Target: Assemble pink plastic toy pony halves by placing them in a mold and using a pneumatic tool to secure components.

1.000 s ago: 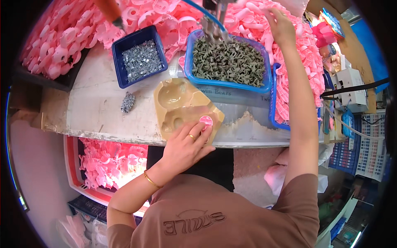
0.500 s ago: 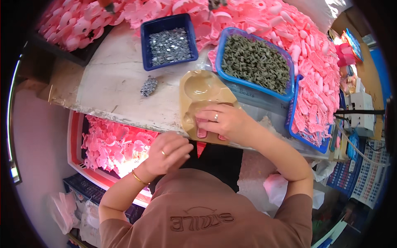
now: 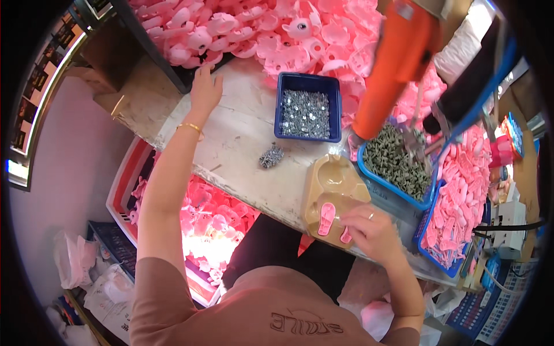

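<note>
My left hand (image 3: pixel 206 92) reaches to the near edge of a heap of pink plastic shell parts (image 3: pixel 202 39) at the far left. Its fingers are stretched out at the shells, and I make out nothing held. A tan moulded holder (image 3: pixel 321 173) with rounded hollows lies at the table's front edge. One long pink plastic piece (image 3: pixel 326 219) rests in its lower hollow. My right hand (image 3: pixel 374 233) is at the holder's right side, fingers bent and closed at a second pink piece (image 3: pixel 346 235), which they partly hide.
A dark blue bin (image 3: pixel 336 115) holds small silvery metal parts; a loose metal cluster (image 3: pixel 271 155) lies before it. Grey-green pieces fill a blue basket (image 3: pixel 398 155). A blurred orange tool (image 3: pixel 398 63) hangs over the right. A red-rimmed crate (image 3: pixel 118 193) of pink parts sits below.
My left hand has gone from the table's front edge far forward to the pink shells. My right hand has drawn back rightward, uncovering one pink piece. The view has shifted, bringing hanging tools in.
</note>
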Demonstrator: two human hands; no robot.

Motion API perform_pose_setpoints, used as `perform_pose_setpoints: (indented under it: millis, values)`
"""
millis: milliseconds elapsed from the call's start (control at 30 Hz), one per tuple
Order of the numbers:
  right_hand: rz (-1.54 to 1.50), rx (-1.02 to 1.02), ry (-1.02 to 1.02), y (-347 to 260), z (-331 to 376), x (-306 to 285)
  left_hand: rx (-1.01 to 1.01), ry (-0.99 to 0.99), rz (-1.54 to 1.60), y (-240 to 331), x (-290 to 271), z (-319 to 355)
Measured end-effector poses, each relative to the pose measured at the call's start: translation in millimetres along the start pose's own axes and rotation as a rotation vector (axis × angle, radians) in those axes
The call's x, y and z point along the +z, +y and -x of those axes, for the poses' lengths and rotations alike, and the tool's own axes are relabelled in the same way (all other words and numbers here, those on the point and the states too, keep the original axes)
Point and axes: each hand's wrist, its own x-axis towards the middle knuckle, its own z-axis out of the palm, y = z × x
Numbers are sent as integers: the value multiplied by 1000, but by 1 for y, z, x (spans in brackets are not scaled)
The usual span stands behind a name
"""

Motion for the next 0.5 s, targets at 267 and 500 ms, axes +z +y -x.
perform_pose_setpoints:
  millis: [267,500]
  values:
    - [1,26,-4,-9,3,4,262,414,-566,25,-23,-79]
    - [-25,47,-37,-8,1,15,341,102,-588,28,-21,-41]
